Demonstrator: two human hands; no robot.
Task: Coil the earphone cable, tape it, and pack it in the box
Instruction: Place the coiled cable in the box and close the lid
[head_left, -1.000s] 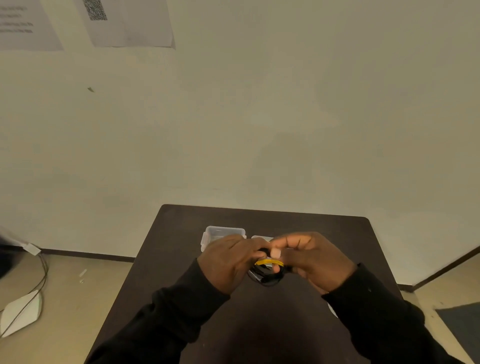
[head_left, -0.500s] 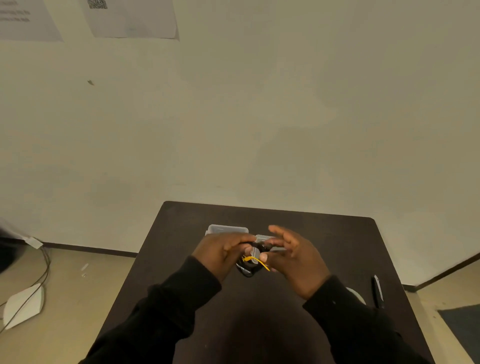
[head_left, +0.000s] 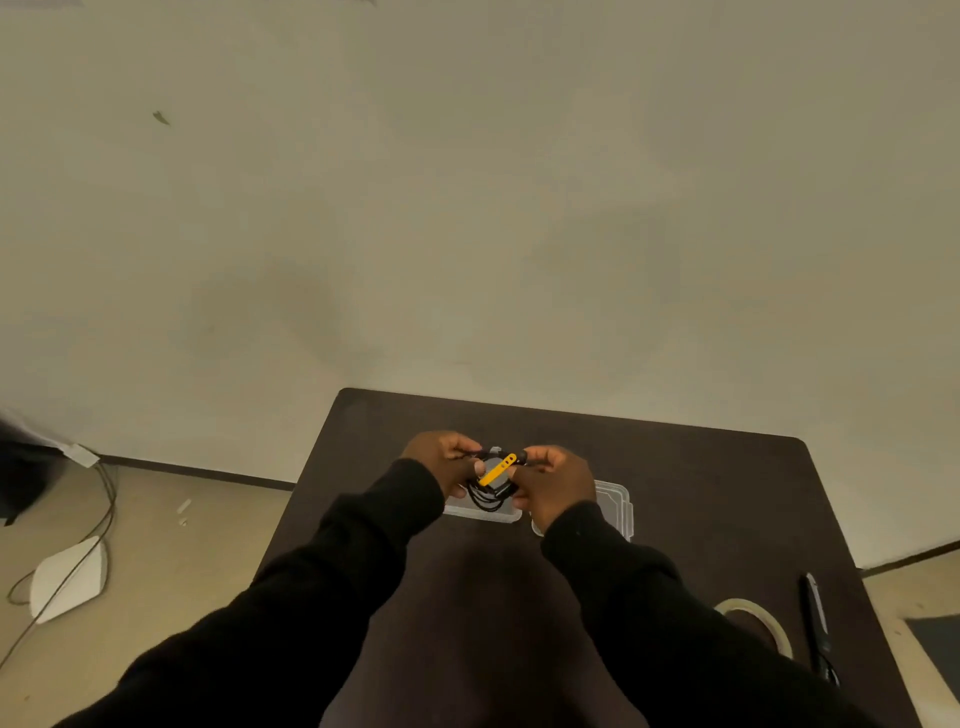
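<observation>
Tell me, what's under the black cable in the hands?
The clear box sits on the table right below the coiled cable. The cable and both hands hide most of its inside, so anything in it is unseen.

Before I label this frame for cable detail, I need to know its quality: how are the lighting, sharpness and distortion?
Head view: dim, warm, yellowish light; the dark table swallows contrast, so the coiled black cable barely separates from it, while the yellow strip stands out. Left hand and right hand look soft. Wide-angle bending shows in the table's edges; a shadow lies between the sleeves.
</observation>
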